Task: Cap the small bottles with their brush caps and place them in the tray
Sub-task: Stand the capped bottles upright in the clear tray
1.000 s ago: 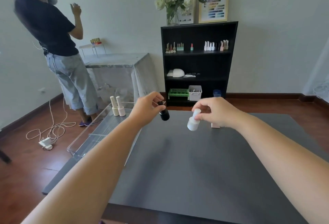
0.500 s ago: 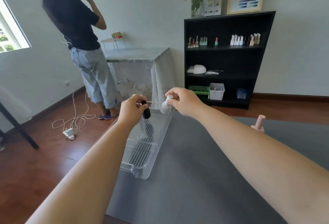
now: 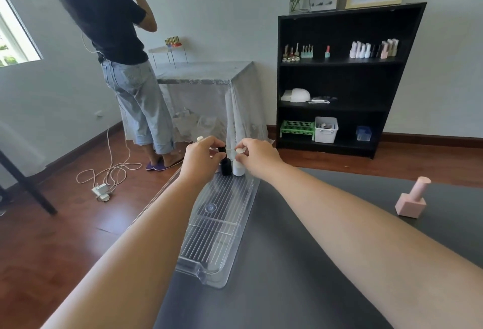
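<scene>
A clear ribbed plastic tray (image 3: 222, 226) lies along the left side of the dark grey table. At its far end my left hand (image 3: 202, 158) grips the cap of a black capped bottle (image 3: 225, 165). Beside it my right hand (image 3: 257, 156) pinches the cap of a white capped bottle (image 3: 238, 168). Both bottles stand upright on the tray floor, side by side. Another white bottle top (image 3: 200, 138) peeks out behind my left hand; the rest of it is hidden. A pink square bottle with a pink cap (image 3: 411, 202) stands on the table at the right.
A person in a dark shirt and jeans (image 3: 122, 62) stands at the back left beside a cloth-covered table (image 3: 206, 88). A black shelf unit (image 3: 345, 80) with bottles and bins stands against the far wall. A white cable and power strip (image 3: 102, 190) lie on the wooden floor.
Both hands moved from mid-table over to the tray's far end and lowered the black and white bottles onto the tray floor. The view swung left.
</scene>
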`<state>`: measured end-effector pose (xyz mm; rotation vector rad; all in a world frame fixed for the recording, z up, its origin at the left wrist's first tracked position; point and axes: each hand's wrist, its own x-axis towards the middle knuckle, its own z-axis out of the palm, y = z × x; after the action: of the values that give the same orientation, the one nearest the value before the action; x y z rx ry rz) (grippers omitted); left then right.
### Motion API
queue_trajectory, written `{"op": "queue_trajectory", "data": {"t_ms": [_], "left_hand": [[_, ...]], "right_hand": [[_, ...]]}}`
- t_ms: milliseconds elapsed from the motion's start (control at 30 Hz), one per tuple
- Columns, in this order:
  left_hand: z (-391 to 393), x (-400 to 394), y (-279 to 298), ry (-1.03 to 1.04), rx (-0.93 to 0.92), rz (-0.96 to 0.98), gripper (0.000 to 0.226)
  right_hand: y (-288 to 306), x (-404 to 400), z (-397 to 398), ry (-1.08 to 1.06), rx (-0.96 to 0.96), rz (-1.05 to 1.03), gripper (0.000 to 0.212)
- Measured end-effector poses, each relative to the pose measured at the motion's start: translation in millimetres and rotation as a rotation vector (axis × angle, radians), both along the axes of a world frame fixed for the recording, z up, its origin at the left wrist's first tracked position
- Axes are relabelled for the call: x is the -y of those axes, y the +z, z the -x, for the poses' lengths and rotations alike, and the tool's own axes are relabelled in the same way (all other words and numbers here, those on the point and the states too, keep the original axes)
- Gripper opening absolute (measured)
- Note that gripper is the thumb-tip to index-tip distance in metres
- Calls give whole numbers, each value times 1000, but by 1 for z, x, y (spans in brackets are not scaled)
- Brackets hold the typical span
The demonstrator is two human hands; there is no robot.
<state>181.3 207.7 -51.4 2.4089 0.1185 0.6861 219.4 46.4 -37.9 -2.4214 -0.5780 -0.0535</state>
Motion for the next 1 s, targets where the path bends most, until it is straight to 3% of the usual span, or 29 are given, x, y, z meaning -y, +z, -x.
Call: {"op": "queue_trajectory", "data": {"t_ms": [233, 333, 467, 733, 900, 1000], "left_hand": [[1, 1, 3, 6, -27, 5, 25], [9, 0, 4, -16, -36, 34, 32], [30, 5, 10, -22, -1, 109, 25], [97, 16, 17, -217, -207, -35, 24], [133, 30, 11, -276, -260, -83, 36], [148, 34, 2, -267, -321, -137, 39]], "right_hand": [[-5, -12, -3, -84, 24, -6, 24], [0, -9, 1, -71, -19, 22, 35], [13, 7, 15, -30, -43, -10, 48], [38, 114, 67, -108, 179, -108, 24], [27, 194, 90, -388, 325, 200, 26], [21, 235, 96, -507, 216, 436, 44]]}}
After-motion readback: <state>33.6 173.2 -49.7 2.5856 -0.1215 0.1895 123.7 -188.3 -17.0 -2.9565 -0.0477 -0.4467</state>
